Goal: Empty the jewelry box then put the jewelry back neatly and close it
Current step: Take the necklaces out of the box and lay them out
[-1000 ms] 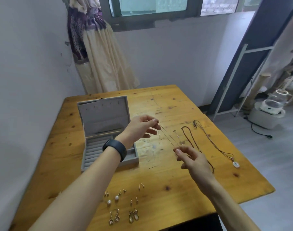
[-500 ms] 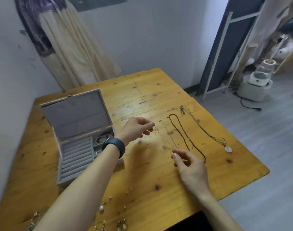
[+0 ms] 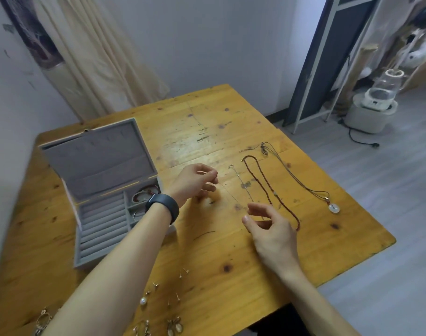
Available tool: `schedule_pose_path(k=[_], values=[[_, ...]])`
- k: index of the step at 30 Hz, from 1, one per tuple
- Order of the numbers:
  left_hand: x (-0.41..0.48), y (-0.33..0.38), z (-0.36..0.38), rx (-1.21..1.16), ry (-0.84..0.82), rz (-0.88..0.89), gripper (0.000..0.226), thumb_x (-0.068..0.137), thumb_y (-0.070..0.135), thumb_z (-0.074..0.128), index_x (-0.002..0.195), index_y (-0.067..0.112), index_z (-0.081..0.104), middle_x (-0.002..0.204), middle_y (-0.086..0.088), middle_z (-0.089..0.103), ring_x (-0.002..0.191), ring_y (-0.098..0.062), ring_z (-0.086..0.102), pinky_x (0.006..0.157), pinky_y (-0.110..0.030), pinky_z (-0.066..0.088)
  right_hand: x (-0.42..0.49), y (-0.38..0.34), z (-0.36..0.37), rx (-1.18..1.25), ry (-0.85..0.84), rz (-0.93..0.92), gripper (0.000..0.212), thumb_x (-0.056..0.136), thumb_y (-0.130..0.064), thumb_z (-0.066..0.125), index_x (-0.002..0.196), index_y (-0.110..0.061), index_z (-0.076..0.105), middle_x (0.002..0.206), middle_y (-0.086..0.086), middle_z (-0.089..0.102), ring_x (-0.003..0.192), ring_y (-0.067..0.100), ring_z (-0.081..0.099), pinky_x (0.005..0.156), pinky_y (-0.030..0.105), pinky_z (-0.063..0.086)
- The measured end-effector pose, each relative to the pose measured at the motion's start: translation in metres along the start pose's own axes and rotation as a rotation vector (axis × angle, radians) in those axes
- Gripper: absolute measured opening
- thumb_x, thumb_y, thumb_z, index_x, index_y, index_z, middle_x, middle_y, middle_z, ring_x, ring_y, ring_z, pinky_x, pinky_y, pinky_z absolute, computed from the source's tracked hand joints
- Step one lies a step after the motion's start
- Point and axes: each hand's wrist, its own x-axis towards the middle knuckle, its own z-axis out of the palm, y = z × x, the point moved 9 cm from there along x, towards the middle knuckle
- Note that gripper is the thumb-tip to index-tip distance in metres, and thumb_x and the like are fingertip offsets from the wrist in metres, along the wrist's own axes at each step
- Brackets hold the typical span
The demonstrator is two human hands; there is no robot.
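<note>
Nearest the camera, along the front edge of the wooden table [image 3: 231, 275], lie small pieces already out of the box: stud earrings [image 3: 180, 275], a pearl earring [image 3: 143, 300] and drop earrings [image 3: 175, 325]. Just beyond them the two hands work over the middle of the table. The right hand [image 3: 270, 229] has thumb and forefinger curled toward each other with a gap between; a thin chain [image 3: 231, 197] runs to them, but whether it is actually pinched cannot be told. The left hand [image 3: 195, 181], wearing a dark wristband [image 3: 162, 208], is closed in a fingertip pinch on the chain's far end, so the strand hangs stretched between the hands just above the wood. Such a chain looks very light, limp and prone to knotting; it is best held at both ends, near the clasp, and laid down straight. Beside it lie another fine chain [image 3: 241, 184], a red-brown braided cord necklace [image 3: 267, 187] and, furthest right, a cord necklace with a pale round pendant [image 3: 334, 208]. To the left stands the open grey jewelry box [image 3: 103, 190], its ring rolls bare, with a reddish bracelet [image 3: 146, 192] inside, so emptying appears unfinished.
</note>
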Motion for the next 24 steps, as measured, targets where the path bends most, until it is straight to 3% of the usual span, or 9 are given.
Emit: schedule_pose_path(k=[5, 7, 9, 14, 19, 24], values=[[0.009, 0.018, -0.004, 0.33, 0.076, 0.173, 0.012, 0.1, 0.03, 0.057, 0.1, 0.02, 0.063, 0.088, 0.001, 0.072, 0.069, -0.013, 0.068, 0.065, -0.027, 0.055, 0.0, -0.001, 0.006, -0.127, -0.018, -0.01, 0.019, 0.089, -0.029, 0.073, 0.108, -0.029, 0.071, 0.093, -0.019, 0.072, 0.084, -0.007, 0.066, 0.078, 0.013, 0.054], [0.013, 0.025, -0.003, 0.453, 0.097, 0.229, 0.012, 0.101, 0.029, 0.055, 0.101, 0.02, 0.063, 0.087, 0.004, 0.071, 0.07, -0.012, 0.066, 0.064, -0.024, 0.051, -0.001, -0.001, 0.006, -0.178, -0.01, -0.022, 0.016, 0.09, -0.03, 0.071, 0.106, -0.03, 0.07, 0.093, -0.018, 0.072, 0.082, -0.007, 0.065, 0.074, 0.008, 0.051], [0.02, 0.029, 0.0, 0.55, 0.116, 0.264, 0.012, 0.101, 0.027, 0.054, 0.102, 0.02, 0.064, 0.086, 0.005, 0.071, 0.074, -0.012, 0.065, 0.068, -0.027, 0.052, -0.002, -0.003, 0.006, -0.233, 0.004, -0.041, 0.011, 0.091, -0.03, 0.07, 0.102, -0.03, 0.07, 0.089, -0.018, 0.071, 0.077, -0.007, 0.064, 0.07, 0.004, 0.047], [0.036, 0.028, 0.007, 0.83, 0.166, 0.293, 0.017, 0.102, 0.027, 0.05, 0.106, 0.027, 0.066, 0.1, 0.005, 0.07, 0.082, -0.014, 0.064, 0.075, -0.039, 0.057, -0.002, -0.012, 0.011, -0.389, 0.018, -0.133, 0.007, 0.092, -0.03, 0.069, 0.099, -0.029, 0.07, 0.084, -0.016, 0.07, 0.077, 0.003, 0.064, 0.072, 0.018, 0.052], [0.034, 0.034, 0.013, 0.963, 0.248, 0.395, 0.023, 0.105, 0.029, 0.044, 0.113, 0.024, 0.065, 0.105, 0.001, 0.068, 0.091, -0.021, 0.061, 0.073, -0.04, 0.054, -0.007, -0.01, 0.005, -0.339, 0.065, -0.169, 0.006, 0.089, -0.031, 0.074, 0.094, -0.03, 0.07, 0.082, -0.018, 0.069, 0.075, -0.001, 0.062, 0.065, 0.0, 0.039], [0.028, 0.035, 0.014, 1.03, 0.315, 0.468, 0.024, 0.105, 0.029, 0.043, 0.116, 0.022, 0.064, 0.099, -0.003, 0.066, 0.088, -0.024, 0.059, 0.063, -0.035, 0.045, -0.013, -0.015, 0.014, -0.456, 0.06, -0.301, 0.012, 0.089, -0.024, 0.074, 0.099, -0.024, 0.068, 0.083, -0.014, 0.068, 0.073, 0.005, 0.06, 0.066, 0.017, 0.05]])
